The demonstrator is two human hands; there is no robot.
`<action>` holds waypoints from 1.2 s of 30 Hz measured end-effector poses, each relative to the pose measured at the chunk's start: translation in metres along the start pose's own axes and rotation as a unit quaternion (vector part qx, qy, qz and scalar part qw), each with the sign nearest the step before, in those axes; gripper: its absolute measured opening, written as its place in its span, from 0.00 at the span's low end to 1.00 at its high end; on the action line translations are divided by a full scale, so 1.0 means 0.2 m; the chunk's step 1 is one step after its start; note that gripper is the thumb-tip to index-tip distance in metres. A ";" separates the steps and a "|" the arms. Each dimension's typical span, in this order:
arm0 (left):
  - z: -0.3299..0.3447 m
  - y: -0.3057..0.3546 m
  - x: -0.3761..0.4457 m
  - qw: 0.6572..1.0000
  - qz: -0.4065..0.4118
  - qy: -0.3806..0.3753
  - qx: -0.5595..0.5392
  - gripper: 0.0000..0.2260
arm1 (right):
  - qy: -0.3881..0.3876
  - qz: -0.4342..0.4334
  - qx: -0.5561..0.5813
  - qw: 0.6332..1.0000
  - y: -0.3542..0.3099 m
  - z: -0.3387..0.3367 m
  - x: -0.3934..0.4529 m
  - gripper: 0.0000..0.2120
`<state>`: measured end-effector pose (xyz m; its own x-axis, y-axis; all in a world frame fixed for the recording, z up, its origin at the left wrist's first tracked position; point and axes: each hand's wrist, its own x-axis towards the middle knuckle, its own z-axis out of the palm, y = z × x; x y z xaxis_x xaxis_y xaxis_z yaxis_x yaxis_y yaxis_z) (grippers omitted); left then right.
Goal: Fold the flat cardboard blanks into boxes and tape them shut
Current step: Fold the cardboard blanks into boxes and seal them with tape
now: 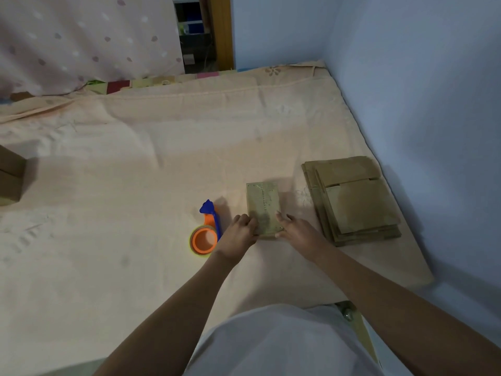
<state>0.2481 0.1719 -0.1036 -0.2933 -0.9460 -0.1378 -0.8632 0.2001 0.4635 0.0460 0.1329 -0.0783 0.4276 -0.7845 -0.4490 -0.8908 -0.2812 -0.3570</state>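
Both hands (pixel 268 230) gripping small box (pixel 263 204), tape dispenser (pixel 206 232) left, blank stack (pixel 352 199) right

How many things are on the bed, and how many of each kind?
Box being held, between the left hand and right hand: 1
Pile of flat blanks: 1 pile; too tightly stacked to count the sheets
Tape dispenser: 1
Brown boxes at the left edge: 1, perhaps 2 stacked
Total: 4 things at least
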 end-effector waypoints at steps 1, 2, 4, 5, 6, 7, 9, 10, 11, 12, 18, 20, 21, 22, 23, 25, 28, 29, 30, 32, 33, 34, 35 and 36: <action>0.00 0.00 -0.01 1.000 0.003 0.005 0.004 0.14 | -0.008 -0.003 -0.015 1.000 0.00 -0.01 0.00 0.31; 0.00 0.01 -0.01 1.000 0.005 0.009 0.005 0.13 | -0.016 -0.012 -0.033 0.999 0.01 -0.01 0.00 0.31; 0.00 0.00 -0.01 1.000 0.011 0.009 0.004 0.13 | -0.028 -0.032 -0.075 0.996 0.03 -0.02 0.00 0.30; 0.00 -0.01 0.00 1.000 0.011 0.007 0.001 0.13 | -0.032 -0.045 -0.094 0.994 0.04 -0.03 0.00 0.29; -0.01 -0.02 0.00 1.000 0.011 0.003 -0.003 0.13 | -0.036 -0.061 -0.112 0.991 0.05 -0.03 0.01 0.28; -0.01 -0.02 0.01 1.000 0.012 -0.001 -0.008 0.14 | -0.045 -0.075 -0.129 0.988 0.06 -0.04 0.01 0.27; -0.02 -0.03 0.02 1.000 0.014 -0.008 -0.019 0.14 | -0.062 -0.089 -0.145 0.983 0.07 -0.05 0.01 0.25; -0.02 -0.04 0.02 0.999 0.012 -0.014 -0.028 0.14 | -0.065 -0.089 -0.143 0.984 0.08 -0.05 0.02 0.25; -0.03 -0.04 0.03 0.999 0.010 -0.019 -0.039 0.14 | -0.067 -0.086 -0.137 0.984 0.09 -0.05 0.02 0.26; -0.03 -0.05 0.03 0.999 0.008 -0.022 -0.049 0.14 | -0.067 -0.084 -0.126 0.986 0.11 -0.05 0.02 0.27; -0.02 -0.06 0.02 0.992 -0.040 0.029 -0.119 0.13 | -0.044 -0.027 0.097 0.994 0.15 -0.04 -0.04 0.30; -0.01 -0.06 0.02 0.982 -0.072 0.097 -0.145 0.07 | 0.018 -0.009 0.240 0.971 0.12 0.01 -0.06 0.28; 0.00 -0.05 0.01 0.976 -0.102 0.120 -0.151 0.07 | 0.064 0.006 0.287 0.956 0.09 0.04 -0.06 0.25; -0.01 -0.03 0.01 0.969 -0.137 0.128 -0.163 0.08 | 0.112 0.026 0.322 0.940 0.07 0.07 -0.05 0.23; -0.02 0.00 0.01 0.960 -0.176 0.123 -0.179 0.09 | 0.153 0.057 0.347 0.923 0.03 0.09 -0.05 0.22; -0.02 0.07 0.01 0.938 -0.236 0.115 -0.226 0.11 | 0.222 0.138 0.382 0.887 -0.04 0.12 -0.05 0.21; -0.01 0.14 0.01 0.900 -0.296 0.117 -0.297 0.13 | 0.293 0.232 0.342 0.862 -0.13 0.16 -0.06 0.05; -0.01 0.16 0.01 0.887 -0.318 0.121 -0.313 0.14 | 0.297 0.246 0.329 0.862 -0.15 0.17 -0.05 0.04; -0.01 0.17 0.01 0.871 -0.337 0.133 -0.332 0.13 | 0.294 0.262 0.324 0.860 -0.16 0.17 -0.04 0.07; -0.02 0.18 0.01 0.843 -0.367 0.159 -0.360 0.11 | 0.280 0.298 0.339 0.847 -0.17 0.16 -0.03 0.08; -0.02 0.18 0.01 0.832 -0.383 0.162 -0.367 0.12 | 0.275 0.309 0.346 0.842 -0.17 0.16 -0.02 0.08; -0.02 0.17 0.01 0.823 -0.398 0.161 -0.372 0.13 | 0.271 0.316 0.350 0.839 -0.17 0.16 -0.02 0.08; -0.01 0.16 0.02 0.818 -0.411 0.154 -0.373 0.13 | 0.268 0.323 0.352 0.837 -0.18 0.17 -0.02 0.08; 0.00 0.16 0.03 0.817 -0.416 0.148 -0.370 0.12 | 0.264 0.333 0.356 0.832 -0.18 0.18 -0.01 0.09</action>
<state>0.2196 0.1734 -0.0899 0.4760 -0.7179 -0.5079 -0.1951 -0.6494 0.7350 0.0831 0.1651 -0.0945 -0.4187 -0.8217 -0.3865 -0.5063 0.5646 -0.6519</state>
